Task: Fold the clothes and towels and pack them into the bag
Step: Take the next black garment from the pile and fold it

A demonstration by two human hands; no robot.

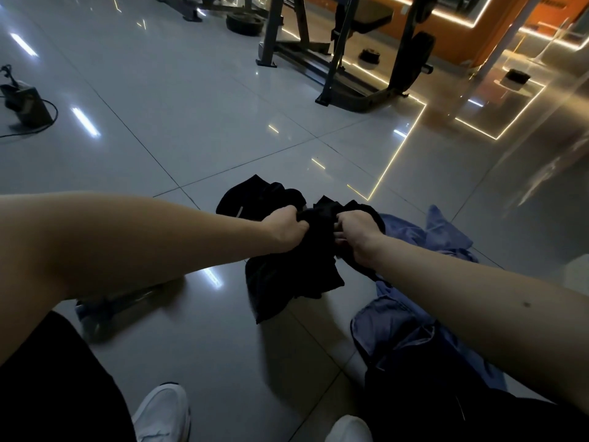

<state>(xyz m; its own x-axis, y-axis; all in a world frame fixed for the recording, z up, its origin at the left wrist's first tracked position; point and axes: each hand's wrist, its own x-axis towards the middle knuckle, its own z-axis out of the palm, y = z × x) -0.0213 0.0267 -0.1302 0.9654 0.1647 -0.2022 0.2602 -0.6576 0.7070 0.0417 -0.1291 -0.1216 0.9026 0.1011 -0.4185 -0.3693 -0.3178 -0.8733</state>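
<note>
A crumpled black garment (293, 275) hangs above the tiled floor, lifted by both hands. My left hand (283, 231) grips its upper edge on the left. My right hand (353, 234) grips the same edge close beside it. More black cloth (255, 196) lies on the floor just beyond my hands. A blue towel or garment (443, 231) is spread on the floor to the right. Under my right forearm sits a blue bag (389, 330), partly hidden by the arm.
My two white shoes (162, 413) (349, 429) show at the bottom. A gym bench and rack (350, 55) stand at the back, with a weight plate (243, 23) beside them. A dark box with cables (25, 103) sits far left.
</note>
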